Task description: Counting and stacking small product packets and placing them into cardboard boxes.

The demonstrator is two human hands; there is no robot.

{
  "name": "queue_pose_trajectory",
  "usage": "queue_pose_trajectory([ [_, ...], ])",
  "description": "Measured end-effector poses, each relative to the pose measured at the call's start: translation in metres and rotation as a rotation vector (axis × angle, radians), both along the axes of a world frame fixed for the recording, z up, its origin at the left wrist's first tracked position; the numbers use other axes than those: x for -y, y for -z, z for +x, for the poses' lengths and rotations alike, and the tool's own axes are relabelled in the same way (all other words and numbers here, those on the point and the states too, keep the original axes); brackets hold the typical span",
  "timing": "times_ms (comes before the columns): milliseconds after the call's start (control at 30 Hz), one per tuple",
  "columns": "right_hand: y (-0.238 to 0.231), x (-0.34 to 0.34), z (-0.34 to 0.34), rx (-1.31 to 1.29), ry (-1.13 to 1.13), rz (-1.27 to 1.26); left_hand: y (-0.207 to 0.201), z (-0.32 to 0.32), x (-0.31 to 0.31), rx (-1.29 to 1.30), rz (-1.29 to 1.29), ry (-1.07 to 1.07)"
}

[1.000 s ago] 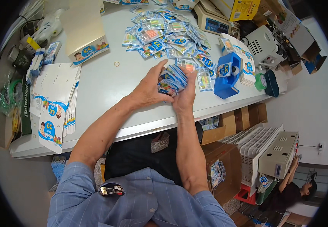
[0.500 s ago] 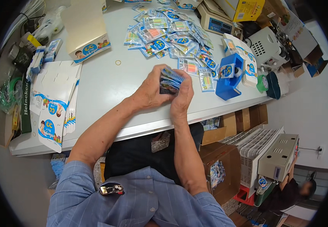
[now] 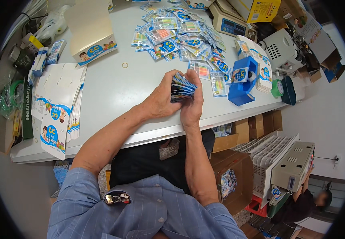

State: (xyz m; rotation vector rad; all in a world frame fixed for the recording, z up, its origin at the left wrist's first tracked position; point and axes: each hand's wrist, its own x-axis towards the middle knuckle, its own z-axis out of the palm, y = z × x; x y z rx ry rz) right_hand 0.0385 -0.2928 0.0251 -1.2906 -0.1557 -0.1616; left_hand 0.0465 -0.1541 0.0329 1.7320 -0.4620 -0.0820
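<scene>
Between my two hands is a stack of small blue-edged packets [image 3: 183, 88], stood on edge just over the near side of the white table [image 3: 112, 93]. My left hand [image 3: 160, 97] is wrapped round the stack from the left. The fingers of my right hand [image 3: 193, 101] lie long against its right side, pressing it. Beyond my hands spreads a heap of similar clear and blue packets [image 3: 168, 36], with coloured strips showing inside some. Two single packets lie just right of my hands, one of them a packet with green and yellow strips [image 3: 219, 84].
A blue tape dispenser [image 3: 240, 85] stands at the right near the table edge. Flat printed cartons [image 3: 55, 115] are piled at the left, and an open display box [image 3: 95, 49] stands behind them. A scale [image 3: 228, 22] sits at the back. Another person [image 3: 300, 205] is at lower right.
My right fingers have straightened and moved off the top of the stack, so more packet edges show. The stack has shifted slightly right.
</scene>
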Motion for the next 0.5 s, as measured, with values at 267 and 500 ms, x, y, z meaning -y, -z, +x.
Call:
queue_pose_trajectory([
  [267, -0.0059, 0.0006, -0.002, 0.02, -0.056, 0.054, 0.0091, 0.0028, 0.0021, 0.08, -0.004, -0.046],
  [500, -0.0088, 0.0013, -0.0042, 0.015, -0.085, 0.054, 0.0078, 0.0012, 0.0022, 0.03, 0.001, -0.026],
])
